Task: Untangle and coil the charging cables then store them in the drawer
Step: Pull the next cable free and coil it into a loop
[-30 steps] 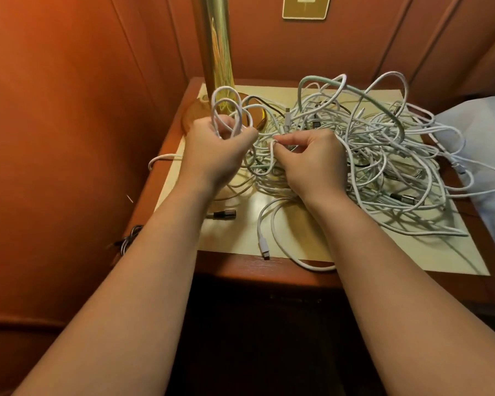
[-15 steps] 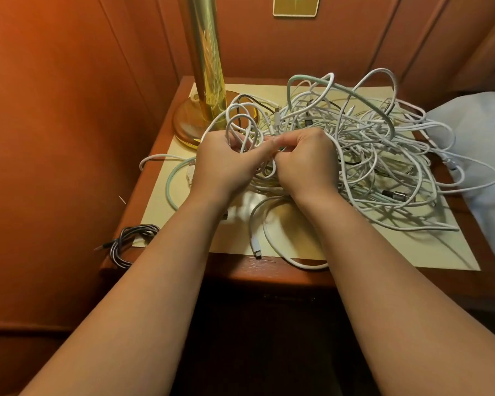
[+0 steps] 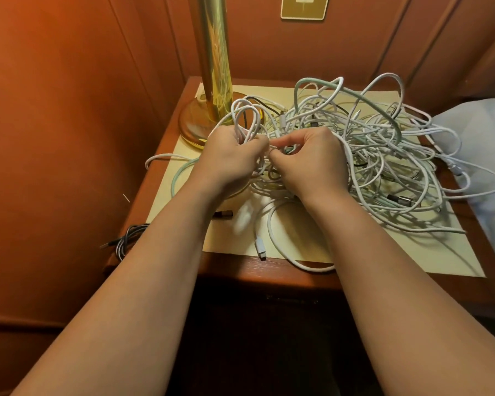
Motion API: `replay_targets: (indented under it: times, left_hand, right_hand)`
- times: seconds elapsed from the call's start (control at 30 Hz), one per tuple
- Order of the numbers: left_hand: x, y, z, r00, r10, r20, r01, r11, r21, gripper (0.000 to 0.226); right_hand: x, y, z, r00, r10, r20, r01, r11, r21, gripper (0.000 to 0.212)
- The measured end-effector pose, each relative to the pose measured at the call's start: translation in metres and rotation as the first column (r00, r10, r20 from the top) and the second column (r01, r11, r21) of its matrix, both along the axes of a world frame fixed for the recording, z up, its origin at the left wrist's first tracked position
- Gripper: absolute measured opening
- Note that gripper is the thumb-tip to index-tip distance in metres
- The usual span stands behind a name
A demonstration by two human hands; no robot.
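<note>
no readable text or labels anywhere

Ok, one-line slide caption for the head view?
Both hands, left hand and right hand, pick at tangled white cables beside a brass lamp.

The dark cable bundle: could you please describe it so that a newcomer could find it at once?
Start at the brass lamp on the nightstand. Come forward down the left edge to the near left corner. The dark cable bundle hangs there, off the paper mat, apart from the white tangle.
</note>
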State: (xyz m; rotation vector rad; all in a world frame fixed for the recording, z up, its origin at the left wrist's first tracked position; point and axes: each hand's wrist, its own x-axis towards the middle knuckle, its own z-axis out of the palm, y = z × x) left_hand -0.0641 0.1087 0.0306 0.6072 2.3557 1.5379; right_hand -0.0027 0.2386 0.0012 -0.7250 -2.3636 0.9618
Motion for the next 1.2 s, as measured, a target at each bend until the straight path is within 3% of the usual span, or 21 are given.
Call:
replay_targets:
  times: [0.2, 0.37, 0.53, 0.63, 0.73, 0.87, 1.07, 1.2]
  left_hand:
    - [-0.003, -0.013, 0.024, 0.98, 0.068, 0.187, -0.087, 0.992, 0.093, 0.021]
    - [-0.012, -0.029, 0.036, 0.965, 0.081, 0.251, -0.139, 0.966, 0.219, 0.013]
    - [-0.024, -0.046, 0.04, 0.935, 0.101, 0.341, -0.251, 0.867, 0.431, 0.019]
    - [-0.023, -0.041, 0.033, 0.889, 0.176, 0.423, -0.382, 0.794, 0.473, 0.019]
    - [-0.019, -0.03, 0.021, 0.875, 0.307, 0.373, -0.442, 0.822, 0.36, 0.014]
    - [-0.02, -0.022, 0.002, 0.949, 0.279, 0.15, -0.301, 0.941, 0.154, 0.016]
    - [-0.009, -0.003, -0.02, 0.979, 0.205, -0.008, -0.205, 0.979, 0.007, 0.027]
    - [-0.003, 0.004, -0.03, 0.963, 0.268, -0.01, -0.269, 0.963, -0.032, 0.034]
  right_hand:
    - [-0.001, 0.002, -0.002, 1.0, -0.018, -0.014, 0.018, 0.999, -0.035, 0.01]
    - [0.0, 0.004, -0.001, 1.0, -0.012, -0.003, 0.012, 0.998, -0.055, 0.015]
    - [-0.001, 0.006, -0.002, 1.0, -0.011, -0.006, 0.01, 0.998, -0.055, 0.017]
    - [-0.002, 0.006, -0.003, 1.0, 0.003, 0.006, -0.002, 0.998, -0.055, 0.017]
    - [-0.002, 0.008, -0.006, 0.999, 0.019, 0.031, -0.017, 0.998, -0.053, 0.017]
    - [-0.001, 0.011, -0.009, 0.999, 0.037, 0.026, -0.036, 0.999, -0.038, 0.015]
    - [-0.002, 0.007, -0.013, 1.0, 0.012, -0.017, -0.013, 1.0, -0.02, 0.016]
    - [-0.001, 0.004, -0.015, 0.997, 0.026, -0.071, -0.027, 1.0, -0.004, 0.015]
